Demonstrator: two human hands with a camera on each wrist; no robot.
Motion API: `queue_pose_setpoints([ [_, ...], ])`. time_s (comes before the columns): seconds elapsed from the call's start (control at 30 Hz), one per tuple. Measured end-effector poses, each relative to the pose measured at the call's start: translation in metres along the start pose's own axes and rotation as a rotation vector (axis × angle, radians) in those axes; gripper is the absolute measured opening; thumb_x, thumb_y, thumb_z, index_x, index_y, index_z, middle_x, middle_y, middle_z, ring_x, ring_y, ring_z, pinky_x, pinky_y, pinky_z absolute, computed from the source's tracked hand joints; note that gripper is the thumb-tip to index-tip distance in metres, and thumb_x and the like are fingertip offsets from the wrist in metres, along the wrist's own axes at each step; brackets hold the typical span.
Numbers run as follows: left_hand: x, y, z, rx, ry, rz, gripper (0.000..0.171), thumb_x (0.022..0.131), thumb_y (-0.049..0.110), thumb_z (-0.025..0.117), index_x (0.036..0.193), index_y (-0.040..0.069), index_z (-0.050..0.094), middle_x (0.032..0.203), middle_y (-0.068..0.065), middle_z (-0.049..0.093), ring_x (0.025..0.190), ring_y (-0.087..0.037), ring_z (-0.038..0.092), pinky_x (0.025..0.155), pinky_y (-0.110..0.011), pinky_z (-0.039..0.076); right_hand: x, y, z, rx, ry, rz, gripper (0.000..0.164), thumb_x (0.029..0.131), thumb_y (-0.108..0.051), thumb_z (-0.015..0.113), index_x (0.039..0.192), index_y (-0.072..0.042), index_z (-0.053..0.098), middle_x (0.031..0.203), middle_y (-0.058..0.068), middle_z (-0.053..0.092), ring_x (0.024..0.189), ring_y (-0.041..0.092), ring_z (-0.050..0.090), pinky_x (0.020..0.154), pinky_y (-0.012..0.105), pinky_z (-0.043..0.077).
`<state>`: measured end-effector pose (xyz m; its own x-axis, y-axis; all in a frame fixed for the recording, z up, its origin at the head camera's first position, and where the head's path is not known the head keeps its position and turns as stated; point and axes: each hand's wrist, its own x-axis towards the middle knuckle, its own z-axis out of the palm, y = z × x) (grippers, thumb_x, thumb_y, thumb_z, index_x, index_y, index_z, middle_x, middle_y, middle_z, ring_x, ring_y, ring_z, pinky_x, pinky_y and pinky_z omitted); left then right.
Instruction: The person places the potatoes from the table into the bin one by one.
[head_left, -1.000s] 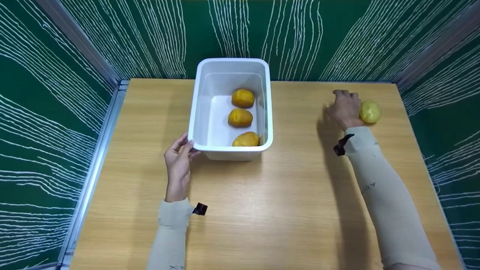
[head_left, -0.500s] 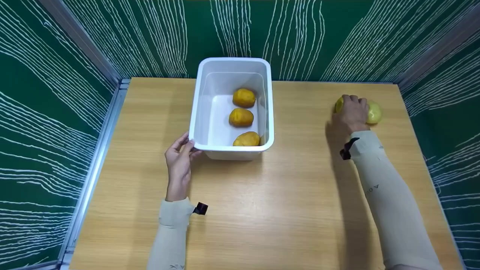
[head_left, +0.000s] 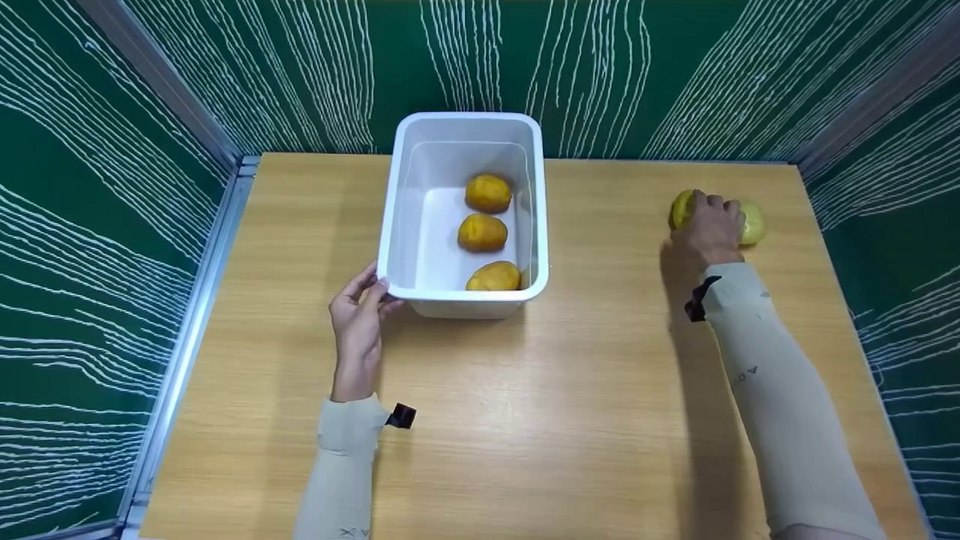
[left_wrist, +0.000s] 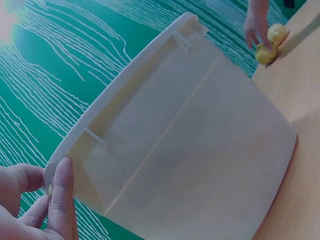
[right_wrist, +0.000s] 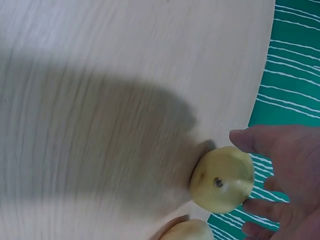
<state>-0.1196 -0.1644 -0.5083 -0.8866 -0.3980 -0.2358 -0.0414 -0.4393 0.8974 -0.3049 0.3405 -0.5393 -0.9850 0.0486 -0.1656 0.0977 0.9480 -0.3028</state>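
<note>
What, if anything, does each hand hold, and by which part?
The left hand holds the white bin by the rim's near left corner. The right hand is at a yellow fruit; whether it grips cannot be told.

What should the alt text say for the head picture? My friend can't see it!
A person's left hand holds a white bin with three yellowish, fruit-like lumps inside. On the wooden table, the right hand partly covers two more lumps.

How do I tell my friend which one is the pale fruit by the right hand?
Start at the white tub on the wooden table, then look right, toward the table's far right corner. The right hand is there, and the pale fruit sits just right of it. It's paler than the yellow fruit on the hand's left side.
</note>
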Motion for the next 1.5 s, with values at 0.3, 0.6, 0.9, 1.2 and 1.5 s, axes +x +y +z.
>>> queue_pose_setpoints([
  [0.3,0.001,0.000,0.001,-0.008,0.006,0.010,0.041,0.101,-0.013,0.058,0.141,-0.013,0.057,0.111,-0.015,0.055,0.074,-0.015,0.068,0.065,-0.020,0.065,0.006,0.008,0.002,-0.017,0.006,-0.022,0.079,0.092,-0.010,0.069,0.158,0.008,0.030,0.148,0.041,0.037,0.134,0.060,0.028,0.118,0.074,0.026],
  [0.6,0.000,-0.002,-0.002,-0.014,-0.021,0.032,0.040,0.101,-0.014,0.057,0.141,-0.016,0.055,0.111,-0.014,0.056,0.075,-0.015,0.069,0.064,-0.019,0.065,0.013,0.015,0.005,-0.079,-0.016,-0.010,0.074,0.097,-0.021,0.064,0.151,0.016,0.031,0.141,0.044,0.035,0.132,0.062,0.027,0.112,0.072,0.029],
  [0.9,0.001,-0.002,-0.001,-0.015,0.004,0.015,0.040,0.100,-0.013,0.058,0.141,-0.015,0.056,0.111,-0.015,0.057,0.076,-0.016,0.068,0.064,-0.020,0.066,0.015,0.013,0.006,-0.069,-0.002,0.003,0.069,0.098,-0.020,0.066,0.148,0.016,0.034,0.140,0.043,0.037,0.132,0.060,0.028,0.115,0.073,0.029],
  [1.2,0.001,-0.002,0.000,-0.027,0.008,0.013,0.041,0.100,-0.014,0.058,0.140,-0.016,0.056,0.112,-0.015,0.057,0.074,-0.016,0.068,0.063,-0.020,0.066,0.012,0.012,0.009,-0.045,0.007,0.024,0.071,0.099,-0.021,0.066,0.152,0.012,0.031,0.141,0.043,0.042,0.132,0.058,0.030,0.114,0.074,0.030],
  [1.5,0.001,-0.002,-0.001,-0.017,-0.026,0.039,0.039,0.101,-0.014,0.056,0.140,-0.016,0.056,0.110,-0.015,0.056,0.074,-0.016,0.067,0.062,-0.019,0.065,0.012,0.015,0.009,-0.046,-0.002,0.015,0.076,0.099,-0.026,0.068,0.153,0.011,0.029,0.142,0.043,0.039,0.133,0.059,0.028,0.115,0.074,0.029],
])
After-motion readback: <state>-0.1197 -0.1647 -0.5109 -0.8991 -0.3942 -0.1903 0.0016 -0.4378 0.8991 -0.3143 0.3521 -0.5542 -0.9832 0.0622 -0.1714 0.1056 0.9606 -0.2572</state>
